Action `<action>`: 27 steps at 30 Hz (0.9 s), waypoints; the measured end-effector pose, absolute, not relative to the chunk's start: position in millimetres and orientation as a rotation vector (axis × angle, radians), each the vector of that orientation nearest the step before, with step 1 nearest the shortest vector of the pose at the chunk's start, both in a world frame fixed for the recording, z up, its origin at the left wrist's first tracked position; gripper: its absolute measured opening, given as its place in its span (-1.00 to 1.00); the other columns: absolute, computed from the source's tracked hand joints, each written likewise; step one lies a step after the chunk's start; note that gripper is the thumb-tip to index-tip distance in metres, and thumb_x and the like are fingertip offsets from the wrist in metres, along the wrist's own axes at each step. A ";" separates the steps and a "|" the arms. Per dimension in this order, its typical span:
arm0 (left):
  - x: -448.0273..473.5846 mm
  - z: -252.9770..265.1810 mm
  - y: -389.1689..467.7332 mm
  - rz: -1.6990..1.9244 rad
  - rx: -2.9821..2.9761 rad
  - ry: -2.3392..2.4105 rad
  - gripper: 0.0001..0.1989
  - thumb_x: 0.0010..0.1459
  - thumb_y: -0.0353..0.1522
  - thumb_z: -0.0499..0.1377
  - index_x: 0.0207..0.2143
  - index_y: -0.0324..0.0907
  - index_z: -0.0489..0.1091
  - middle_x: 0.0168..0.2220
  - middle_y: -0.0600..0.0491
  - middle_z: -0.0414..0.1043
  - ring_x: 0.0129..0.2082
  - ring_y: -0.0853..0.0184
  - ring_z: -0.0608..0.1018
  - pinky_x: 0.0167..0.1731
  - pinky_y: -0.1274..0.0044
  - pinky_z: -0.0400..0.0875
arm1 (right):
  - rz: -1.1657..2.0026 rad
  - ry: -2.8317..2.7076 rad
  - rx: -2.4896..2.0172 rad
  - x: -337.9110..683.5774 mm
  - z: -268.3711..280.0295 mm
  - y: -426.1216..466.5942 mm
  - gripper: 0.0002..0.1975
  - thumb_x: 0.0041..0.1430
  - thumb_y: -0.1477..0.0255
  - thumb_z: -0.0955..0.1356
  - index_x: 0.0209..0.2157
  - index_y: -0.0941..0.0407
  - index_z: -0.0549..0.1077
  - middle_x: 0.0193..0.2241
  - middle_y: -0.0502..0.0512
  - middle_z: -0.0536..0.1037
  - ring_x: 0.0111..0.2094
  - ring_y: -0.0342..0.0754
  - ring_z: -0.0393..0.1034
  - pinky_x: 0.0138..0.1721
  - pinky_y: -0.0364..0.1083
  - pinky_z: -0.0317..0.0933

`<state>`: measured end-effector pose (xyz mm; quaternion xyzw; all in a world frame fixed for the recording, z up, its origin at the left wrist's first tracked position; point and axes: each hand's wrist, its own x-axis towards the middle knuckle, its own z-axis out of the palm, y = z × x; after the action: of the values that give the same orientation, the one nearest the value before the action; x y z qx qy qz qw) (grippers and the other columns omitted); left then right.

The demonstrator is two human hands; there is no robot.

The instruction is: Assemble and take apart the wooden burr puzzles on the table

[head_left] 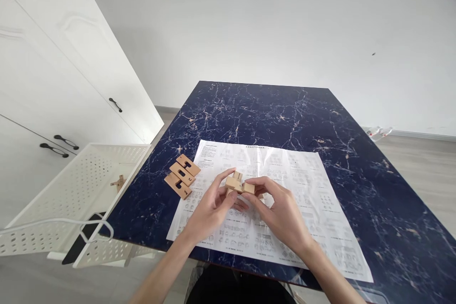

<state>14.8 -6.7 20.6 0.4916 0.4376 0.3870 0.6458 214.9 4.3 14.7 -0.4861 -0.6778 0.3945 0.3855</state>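
Observation:
A small wooden interlocking block puzzle [233,183] of light-coloured notched bars is held between my two hands, above a printed sheet. My left hand [213,209] closes on its left side, thumb at the front and fingers behind and under. From the right, my right hand [276,206] pinches a bar end between thumb and forefinger. The hands hide part of the lower pieces. Beneath them the white instruction sheet [285,171], creased and covered in small diagrams, lies on the table. Left of the sheet lie three flat wooden plates [182,175] with numbers and cut-out slots, overlapping in a row.
The dark blue marble-patterned table [249,109] stands before a pale wall. On the left, a white perforated basket [85,166] holds a small wooden piece [119,182]. A white cable [60,221] loops by the table's left edge. Behind it stands a white cabinet [64,66].

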 end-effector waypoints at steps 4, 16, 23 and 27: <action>15.1 15.4 -7.5 0.902 1.117 0.971 -0.38 0.46 -0.12 0.21 0.44 0.01 0.08 -0.02 -0.02 0.62 -0.07 0.16 0.72 0.09 0.23 0.59 | 0.945 -1.758 -1.226 214.7 14.2 3.1 -0.82 0.44 0.25 0.42 -0.02 0.01 0.55 -0.27 0.05 0.65 -0.27 0.03 0.58 -0.23 -0.02 0.47; 16.0 13.7 -9.7 0.887 1.162 0.973 -0.50 0.46 -0.13 0.22 0.31 -0.06 0.19 0.06 -0.06 0.60 0.00 0.16 0.67 0.08 0.26 0.56 | 0.949 -1.723 -1.232 214.4 18.8 0.2 -0.81 0.41 0.24 0.44 -0.03 0.01 0.57 -0.26 0.06 0.63 -0.29 0.01 0.54 -0.24 -0.01 0.45; 13.0 26.1 -2.9 0.879 1.209 1.067 -0.62 0.47 -0.06 0.15 0.09 -0.15 0.33 -0.04 -0.07 0.62 -0.22 0.24 0.68 -0.08 0.33 0.58 | 1.161 -1.455 -1.199 234.4 24.8 6.8 -0.68 0.34 0.10 0.47 -0.05 0.02 0.57 -0.27 0.07 0.62 -0.25 0.01 0.55 -0.20 -0.02 0.47; 5.7 28.5 6.8 0.833 1.347 1.157 -0.64 0.43 -0.03 0.18 -0.06 -0.15 0.45 -0.19 0.01 0.57 -0.27 0.28 0.62 -0.15 0.41 0.52 | 1.120 -1.429 -1.311 255.1 25.3 15.4 -0.63 0.31 0.06 0.47 -0.02 0.01 0.58 -0.31 0.05 0.58 -0.30 -0.01 0.49 -0.25 -0.02 0.43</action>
<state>5.7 6.8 28.5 0.5706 0.4902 0.3529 0.5564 255.1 15.4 25.3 -0.5270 -0.5743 0.4500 0.4359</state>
